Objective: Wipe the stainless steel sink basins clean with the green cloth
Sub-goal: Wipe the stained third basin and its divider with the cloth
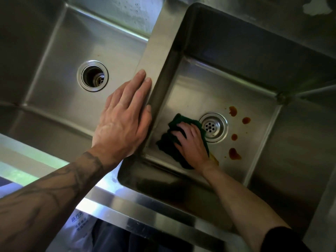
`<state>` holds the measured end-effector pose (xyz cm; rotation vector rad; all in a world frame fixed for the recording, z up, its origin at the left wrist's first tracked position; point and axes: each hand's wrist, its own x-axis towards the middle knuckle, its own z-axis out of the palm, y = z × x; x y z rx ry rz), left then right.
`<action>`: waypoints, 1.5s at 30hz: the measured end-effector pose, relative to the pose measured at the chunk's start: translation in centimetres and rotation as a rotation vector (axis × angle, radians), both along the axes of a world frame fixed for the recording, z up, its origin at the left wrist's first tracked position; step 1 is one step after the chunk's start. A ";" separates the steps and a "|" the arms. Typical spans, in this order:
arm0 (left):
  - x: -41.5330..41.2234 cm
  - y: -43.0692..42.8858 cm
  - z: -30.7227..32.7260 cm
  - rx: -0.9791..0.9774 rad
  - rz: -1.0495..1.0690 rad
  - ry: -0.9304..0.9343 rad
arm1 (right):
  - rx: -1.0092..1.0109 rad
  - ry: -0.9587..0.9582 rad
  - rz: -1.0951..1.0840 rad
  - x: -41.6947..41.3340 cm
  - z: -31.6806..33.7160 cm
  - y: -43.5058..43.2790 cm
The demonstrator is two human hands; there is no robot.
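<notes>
Two stainless steel basins lie side by side, split by a steel divider [158,51]. In the right basin [218,82] my right hand [192,144] presses the dark green cloth [167,144] flat on the floor, just left of the strainer drain [213,127]. Several reddish-brown stains [234,154] dot the floor to the right of that drain, and a yellowish smear shows by my wrist. My left hand [125,117] rests flat, fingers together, on the divider and holds nothing. The left basin [54,57] shows an open drain [92,75].
The sink's front rim [127,202] runs across the bottom. Below it hang a white printed bag [80,226] and dark fabric. The steel back wall [236,8] rises behind the basins, with a pale patch at the top right.
</notes>
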<state>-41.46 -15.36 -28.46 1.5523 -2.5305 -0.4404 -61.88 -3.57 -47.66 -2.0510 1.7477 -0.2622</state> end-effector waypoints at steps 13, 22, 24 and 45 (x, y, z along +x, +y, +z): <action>0.0 0.0 0.0 -0.002 0.012 0.007 | -0.083 -0.031 -0.162 1.1 -1.6 -1.1; 0.0 0.0 0.3 0.024 0.009 0.018 | 0.021 0.006 0.002 -1.4 -1.0 5.3; -0.2 0.0 0.3 0.034 0.010 0.016 | 0.000 -0.008 -0.161 0.3 -1.1 2.3; -0.1 0.1 0.1 0.022 0.003 0.036 | 0.077 0.110 0.002 -7.1 0.0 10.9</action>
